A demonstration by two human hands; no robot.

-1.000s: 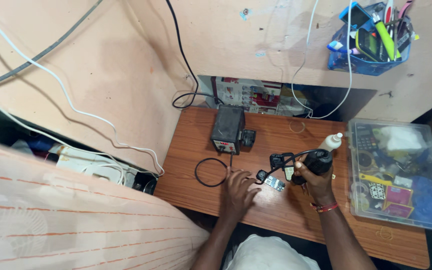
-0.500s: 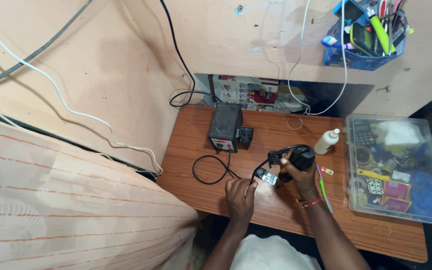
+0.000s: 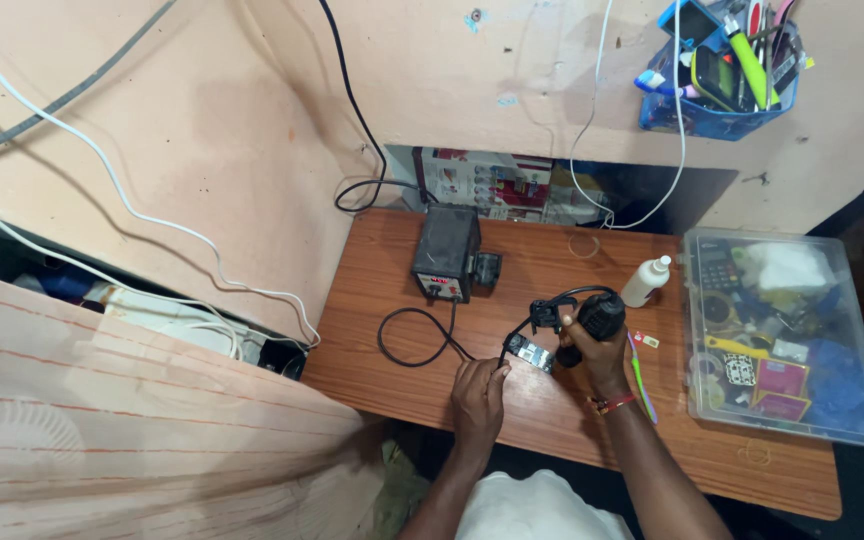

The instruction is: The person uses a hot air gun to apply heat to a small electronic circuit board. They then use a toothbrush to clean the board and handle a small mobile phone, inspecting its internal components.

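Note:
My right hand (image 3: 592,345) grips a black hot-air tool handle (image 3: 597,318), its nozzle pointing left and down over a small circuit board (image 3: 529,353) on the wooden desk (image 3: 572,410). Fingertips of my left hand (image 3: 479,392) pinch the board's left edge. A black cable (image 3: 414,338) loops from the handle to the black box-shaped station (image 3: 445,252) at the desk's back.
A white squeeze bottle (image 3: 646,282) stands right of the tool. A clear plastic box (image 3: 777,335) of small parts fills the desk's right side. A blue holder (image 3: 720,70) with tools hangs on the wall. A thin green tool (image 3: 640,378) lies by my right wrist.
My right hand moved the black tool left, away from the white bottle, down over the board. My left hand drew in to the board's edge.

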